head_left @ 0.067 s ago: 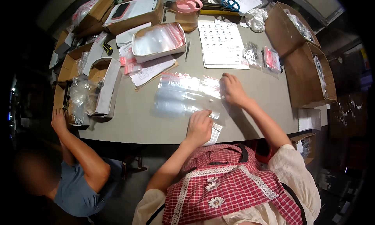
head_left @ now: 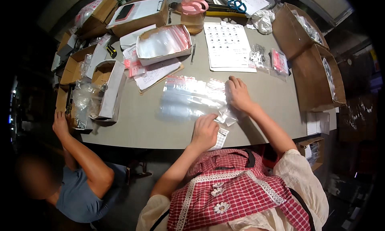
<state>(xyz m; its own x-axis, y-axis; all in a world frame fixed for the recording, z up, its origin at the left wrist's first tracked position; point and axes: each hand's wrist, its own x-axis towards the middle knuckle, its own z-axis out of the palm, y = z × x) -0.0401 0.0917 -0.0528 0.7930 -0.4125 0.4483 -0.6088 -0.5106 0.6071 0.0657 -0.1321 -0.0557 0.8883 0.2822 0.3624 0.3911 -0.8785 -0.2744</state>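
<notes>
Several clear zip bags (head_left: 180, 99) with red seal strips lie overlapping, flat on the table. At their right end, one bag (head_left: 229, 114) is bent and creased between my hands. My right hand (head_left: 239, 94) is closed on its upper right edge, fingertips partly hidden. My left hand (head_left: 205, 131) has its fingers curled together, the tips at the bag's lower corner. Beside that hand, a white sheet of small round grey stickers (head_left: 220, 139) lies partly under it at the table's near edge.
A box of zip bags (head_left: 163, 42) stands beyond, beside a printed sheet (head_left: 228, 46). A pink-lidded jug (head_left: 193, 15) is at the back. Cardboard boxes flank the table on the left (head_left: 109, 90) and right (head_left: 317, 80). A co-worker's hand (head_left: 61, 123) touches a left box.
The bag between my hands has buckled and creased upward near my right hand, where it lay flatter before. My hands have barely moved.
</notes>
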